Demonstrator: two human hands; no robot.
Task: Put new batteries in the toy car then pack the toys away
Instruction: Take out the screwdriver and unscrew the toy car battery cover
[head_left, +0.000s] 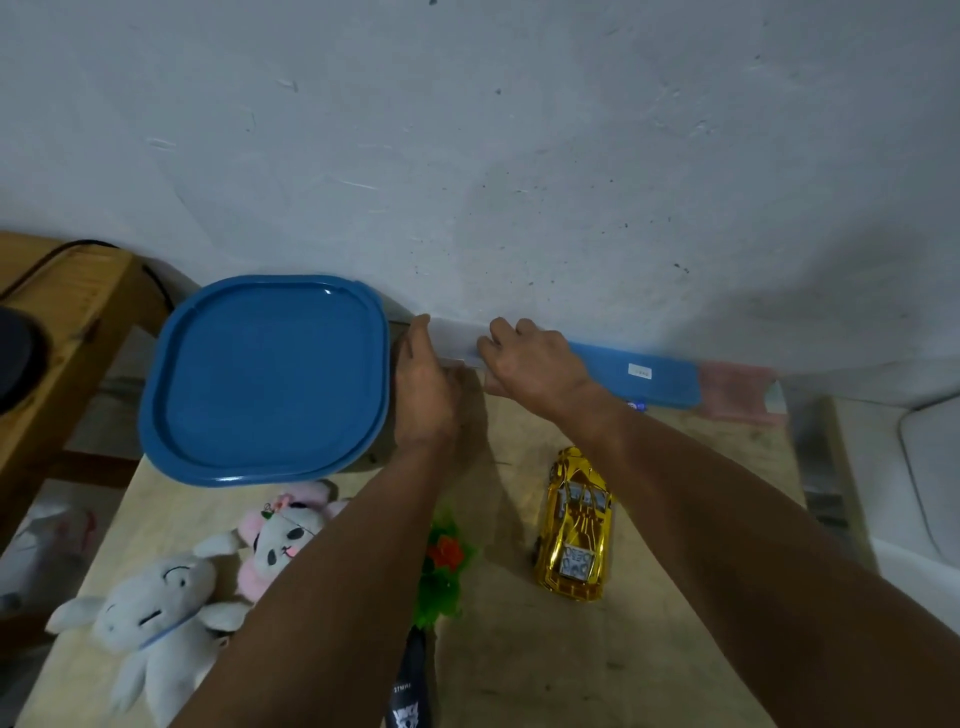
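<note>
A gold toy car (574, 525) lies on the wooden table (675, 649), right of centre, nose toward me. Both arms reach past it to the back edge by the wall. My left hand (423, 384) presses against the left end of a pale, see-through box (453, 345), and my right hand (530, 364) curls over its right end. The box is mostly hidden by my hands. A grey-white plush rabbit (156, 623), a pink-white plush (280, 535) and a green and red toy (441, 561) lie at the front left.
A big container with a blue lid (265, 379) stands at the back left. A long blue lid (639, 374) and a pink thing (737, 389) lean along the wall at the right. A black object (410, 691) lies at the front edge. A wooden shelf (62, 322) stands to the left.
</note>
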